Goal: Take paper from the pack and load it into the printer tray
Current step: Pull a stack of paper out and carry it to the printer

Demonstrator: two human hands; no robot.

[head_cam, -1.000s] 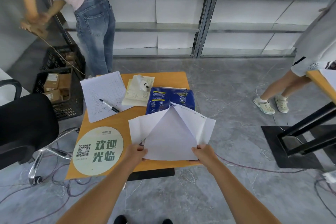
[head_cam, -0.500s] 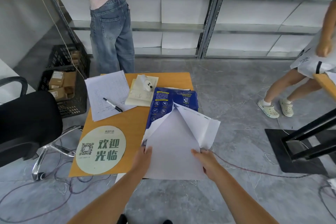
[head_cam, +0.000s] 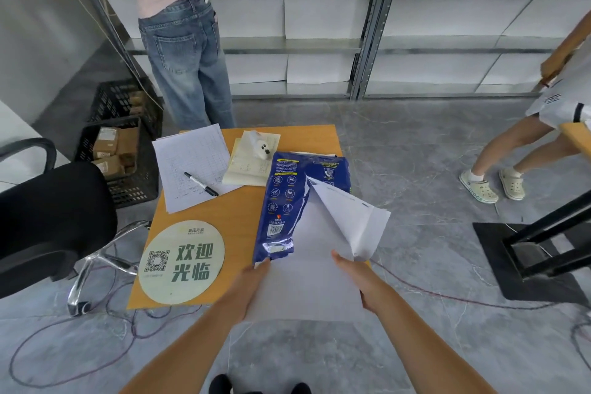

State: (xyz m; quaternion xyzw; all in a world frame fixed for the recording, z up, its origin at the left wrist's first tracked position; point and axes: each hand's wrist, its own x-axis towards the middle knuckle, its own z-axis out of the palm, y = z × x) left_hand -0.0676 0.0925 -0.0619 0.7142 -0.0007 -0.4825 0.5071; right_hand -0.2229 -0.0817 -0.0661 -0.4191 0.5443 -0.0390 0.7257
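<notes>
**Paper sliding out of the pack**

Step in hand: drawing a stack of white sheets [head_cam: 307,278] from the torn blue pack [head_cam: 287,198] on the orange table [head_cam: 243,211]. Left hand [head_cam: 252,278] and right hand [head_cam: 351,272] clamp the stack's side edges, fingers closed on it; near end overhangs the table edge. Wrapper flap [head_cam: 355,221] is peeled back. Next, prob.: pull the stack clear w/o fanning, then find the printer tray, not in view.

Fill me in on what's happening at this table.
A person is pulling a stack of white paper out of a torn-open blue pack on the orange table. The left hand and right hand each hold a side of the stack, partly out. No printer shows.
</notes>
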